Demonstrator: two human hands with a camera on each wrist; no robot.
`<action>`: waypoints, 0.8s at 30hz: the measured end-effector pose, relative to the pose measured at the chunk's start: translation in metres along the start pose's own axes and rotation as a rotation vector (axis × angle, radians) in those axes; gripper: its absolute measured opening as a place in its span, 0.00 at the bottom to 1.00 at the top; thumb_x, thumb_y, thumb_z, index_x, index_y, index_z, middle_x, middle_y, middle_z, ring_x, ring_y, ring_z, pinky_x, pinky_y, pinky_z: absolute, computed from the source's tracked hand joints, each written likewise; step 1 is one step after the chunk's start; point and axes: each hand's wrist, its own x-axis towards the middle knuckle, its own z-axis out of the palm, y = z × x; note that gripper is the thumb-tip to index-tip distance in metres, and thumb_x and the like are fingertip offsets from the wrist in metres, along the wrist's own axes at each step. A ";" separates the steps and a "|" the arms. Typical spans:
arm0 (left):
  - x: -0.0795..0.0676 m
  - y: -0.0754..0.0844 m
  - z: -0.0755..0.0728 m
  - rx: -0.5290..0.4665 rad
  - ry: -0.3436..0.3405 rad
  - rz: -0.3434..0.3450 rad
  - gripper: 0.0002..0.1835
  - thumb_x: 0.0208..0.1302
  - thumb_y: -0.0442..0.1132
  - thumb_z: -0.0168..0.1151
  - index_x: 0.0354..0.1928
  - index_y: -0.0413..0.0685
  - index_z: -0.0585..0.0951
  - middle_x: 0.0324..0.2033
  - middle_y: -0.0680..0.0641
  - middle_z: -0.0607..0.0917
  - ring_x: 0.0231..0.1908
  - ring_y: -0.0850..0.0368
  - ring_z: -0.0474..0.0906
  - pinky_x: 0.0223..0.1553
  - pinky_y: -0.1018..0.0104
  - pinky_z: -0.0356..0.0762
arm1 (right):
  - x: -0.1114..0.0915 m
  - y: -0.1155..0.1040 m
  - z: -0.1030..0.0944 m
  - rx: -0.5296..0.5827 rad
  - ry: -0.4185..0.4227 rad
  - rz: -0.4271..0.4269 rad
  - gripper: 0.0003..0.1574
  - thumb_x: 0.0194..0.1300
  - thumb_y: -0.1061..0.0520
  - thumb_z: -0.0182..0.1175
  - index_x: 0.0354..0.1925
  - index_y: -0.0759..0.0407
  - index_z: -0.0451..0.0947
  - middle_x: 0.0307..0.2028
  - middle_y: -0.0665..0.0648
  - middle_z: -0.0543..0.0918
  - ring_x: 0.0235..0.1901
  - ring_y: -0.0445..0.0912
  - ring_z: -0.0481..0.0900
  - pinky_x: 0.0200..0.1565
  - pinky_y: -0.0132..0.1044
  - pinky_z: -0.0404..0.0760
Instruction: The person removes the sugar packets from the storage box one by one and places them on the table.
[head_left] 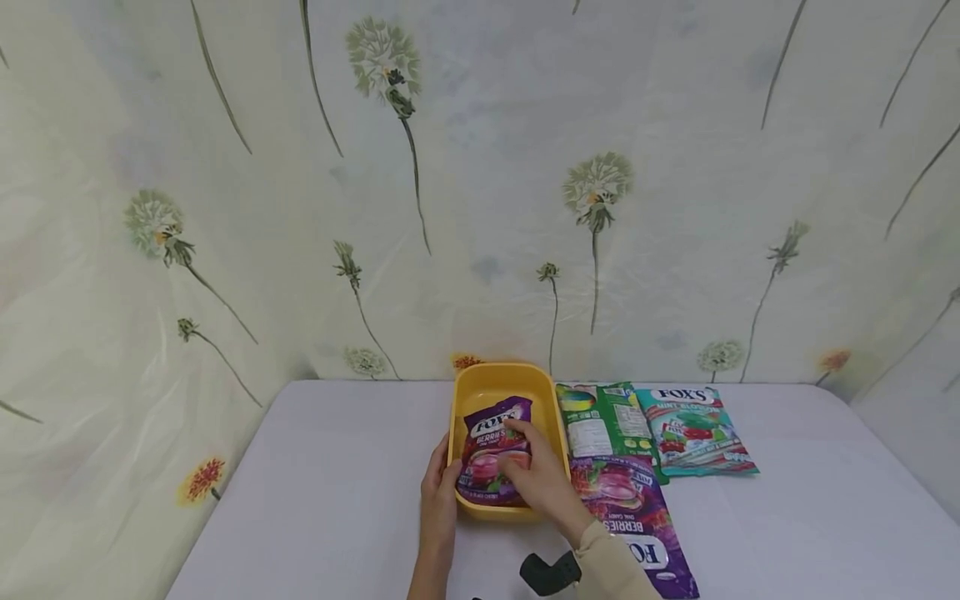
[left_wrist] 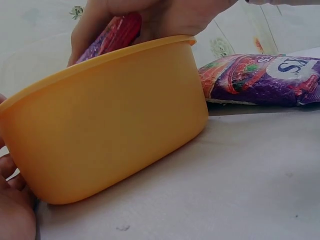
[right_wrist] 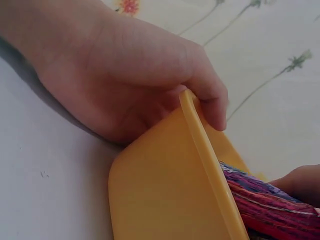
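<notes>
A yellow plastic tub [head_left: 510, 377] stands at the middle of the table. My left hand [head_left: 438, 500] grips its left side, with the thumb hooked over the rim, as the right wrist view shows closely. Inside the tub lies a purple Fox's Berries candy bag [head_left: 480, 467]. My right hand [head_left: 546, 483] reaches over the right rim and holds this bag, thumb and fingers on its front. Seen from the left wrist, the bag's edge [left_wrist: 117, 37] rises above the rim beside the right hand; the tub wall hides its lower part.
Right of the tub lies another purple Berries bag [head_left: 630, 517], upside down to me. Behind it are a green candy bag [head_left: 611, 425], back side up, and a teal Mint Blossom bag [head_left: 697, 433]. A flowered cloth [head_left: 487, 208] hangs behind the white table [head_left: 345, 500].
</notes>
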 end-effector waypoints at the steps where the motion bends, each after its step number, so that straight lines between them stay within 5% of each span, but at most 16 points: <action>1: 0.000 0.000 0.000 0.002 0.000 -0.003 0.26 0.68 0.44 0.48 0.69 0.58 0.64 0.70 0.49 0.64 0.72 0.46 0.53 0.70 0.43 0.53 | 0.000 0.000 0.000 0.015 0.005 0.006 0.35 0.64 0.55 0.59 0.66 0.41 0.60 0.63 0.60 0.69 0.57 0.57 0.74 0.55 0.54 0.78; 13: 0.001 0.002 0.001 0.000 0.018 -0.032 0.27 0.68 0.45 0.48 0.69 0.56 0.64 0.71 0.47 0.62 0.72 0.45 0.52 0.70 0.44 0.52 | -0.002 0.001 -0.005 0.164 0.078 0.041 0.34 0.64 0.51 0.59 0.65 0.34 0.60 0.64 0.59 0.66 0.58 0.57 0.72 0.53 0.53 0.80; 24: 0.002 0.003 0.001 -0.002 0.017 -0.059 0.27 0.67 0.46 0.48 0.69 0.59 0.64 0.71 0.49 0.63 0.72 0.45 0.53 0.70 0.44 0.54 | -0.006 0.000 -0.012 0.176 0.077 0.047 0.33 0.64 0.49 0.58 0.64 0.30 0.60 0.65 0.56 0.65 0.59 0.56 0.71 0.55 0.52 0.78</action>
